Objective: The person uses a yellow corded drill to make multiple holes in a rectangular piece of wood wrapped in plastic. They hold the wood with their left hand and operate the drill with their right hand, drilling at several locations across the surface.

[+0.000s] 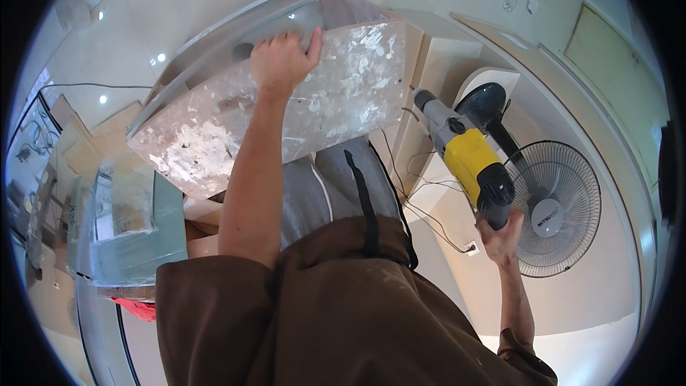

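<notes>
My left hand [282,64] curls over the upper edge of a flat board [350,86] spattered with white paint, its thumb raised at the right. The board slants in front of my legs. Behind it, a hollow box-like frame [264,11] shows in part. In my right hand [502,232] is a yellow, black and grey power drill [468,157], gripped by its dark rear handle. The drill's nose points up and left, close to the board's right end but apart from it. Whether the trigger is pressed cannot be seen.
A black fan [550,207] with a wire cage stands at the right, beside the drill. Thin cables [429,218] run to a wall socket [470,247]. A plastic-wrapped greenish box [128,264] is at the left, above red plastic [136,309]. Pale panels [493,39] rise at the far right.
</notes>
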The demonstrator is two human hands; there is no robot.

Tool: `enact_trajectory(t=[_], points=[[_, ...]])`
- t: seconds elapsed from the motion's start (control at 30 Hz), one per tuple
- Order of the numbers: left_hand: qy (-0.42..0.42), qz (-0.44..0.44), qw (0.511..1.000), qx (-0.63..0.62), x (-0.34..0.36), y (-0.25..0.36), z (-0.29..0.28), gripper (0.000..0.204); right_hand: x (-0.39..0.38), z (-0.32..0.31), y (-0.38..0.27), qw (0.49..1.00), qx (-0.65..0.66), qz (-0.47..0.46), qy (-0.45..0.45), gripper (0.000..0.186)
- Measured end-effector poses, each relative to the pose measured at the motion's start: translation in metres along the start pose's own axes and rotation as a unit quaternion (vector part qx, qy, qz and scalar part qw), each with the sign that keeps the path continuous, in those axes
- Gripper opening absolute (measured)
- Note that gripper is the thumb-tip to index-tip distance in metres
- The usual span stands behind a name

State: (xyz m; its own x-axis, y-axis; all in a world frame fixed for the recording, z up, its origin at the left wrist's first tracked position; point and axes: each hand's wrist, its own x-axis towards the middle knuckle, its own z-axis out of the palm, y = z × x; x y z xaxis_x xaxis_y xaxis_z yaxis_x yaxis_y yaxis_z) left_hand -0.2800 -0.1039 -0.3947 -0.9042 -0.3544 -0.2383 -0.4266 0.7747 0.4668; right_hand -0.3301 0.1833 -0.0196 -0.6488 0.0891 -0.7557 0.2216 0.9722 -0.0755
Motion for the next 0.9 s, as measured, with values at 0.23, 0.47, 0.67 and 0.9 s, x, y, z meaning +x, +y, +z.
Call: enact_trajectory(t=[0.23, 0.47, 0.67, 0.9], points=[[-0.017, -0.018, 1.0, 0.008, -0.001, 0.004, 0.0, 0.054, -0.038, 0.03, 0.02, 0.974, 0.189, 0.123, 0.018, 0.009], [-0.102, -0.044, 0.994, 0.012, 0.002, 0.009, -0.02, 0.065, -0.096, 0.067, 0.032, 0.931, 0.324, 0.159, 0.056, 0.022], [-0.171, -0.068, 0.983, 0.016, 0.001, 0.019, -0.038, 0.079, -0.117, 0.101, 0.076, 0.901, 0.391, 0.157, 0.102, 0.02], [-0.207, -0.079, 0.974, 0.042, 0.006, 0.01, -0.032, 0.096, -0.134, 0.115, 0.094, 0.879, 0.44, 0.137, 0.121, 0.026]])
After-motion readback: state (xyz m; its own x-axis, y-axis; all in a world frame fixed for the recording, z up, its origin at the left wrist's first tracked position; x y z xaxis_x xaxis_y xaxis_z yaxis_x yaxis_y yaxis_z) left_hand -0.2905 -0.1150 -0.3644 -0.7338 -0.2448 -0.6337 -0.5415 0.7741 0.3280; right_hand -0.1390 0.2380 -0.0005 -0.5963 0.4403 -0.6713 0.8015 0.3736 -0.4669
